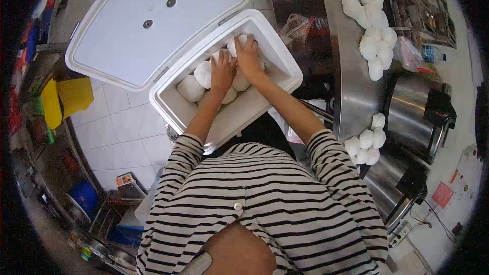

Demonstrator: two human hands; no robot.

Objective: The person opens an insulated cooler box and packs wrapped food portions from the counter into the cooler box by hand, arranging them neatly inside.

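Observation:
Both hands reach down into an open white cooler box (293,77) that holds several round white balls, one of them (191,88) near the box's left end. My left hand (223,71) lies over a white ball at the middle of the pile, its fingers spread a little. Just to its right, my right hand (248,61) rests with bent fingers on another white ball near the box's far wall. The fingertips touch the balls, and the palms hide part of the pile.
The box's white lid (158,25) stands open at the far left. On the right, a steel counter (351,91) bears more white balls (374,43). Large steel pots (412,112) stand beyond it. Yellow cloth-like pieces (74,97) are at the left.

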